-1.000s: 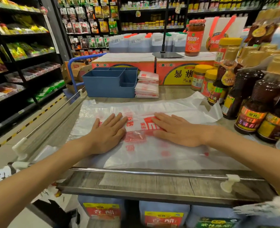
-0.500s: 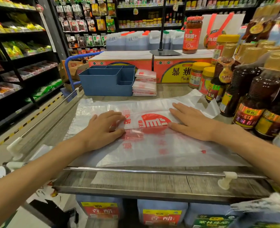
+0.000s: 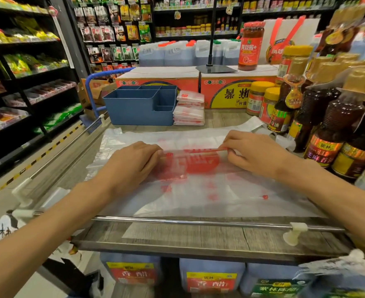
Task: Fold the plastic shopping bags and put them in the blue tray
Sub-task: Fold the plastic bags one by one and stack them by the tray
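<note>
The clear plastic bag [image 3: 198, 186] with red print lies flat on the wooden shelf [image 3: 198, 235], spread from its left edge to its right edge, and both hands pinch a folded edge of it, the left hand [image 3: 132, 166] near the middle left and the right hand [image 3: 256, 155] near the middle right. The red writing on the bag is too blurry to read. Toward the back edge sits the blue tray [image 3: 138, 110] with a stack of folded bags [image 3: 189, 110] touching its right side, and the brown bottles [image 3: 327, 125] at the right edge are partly cut off.
</note>
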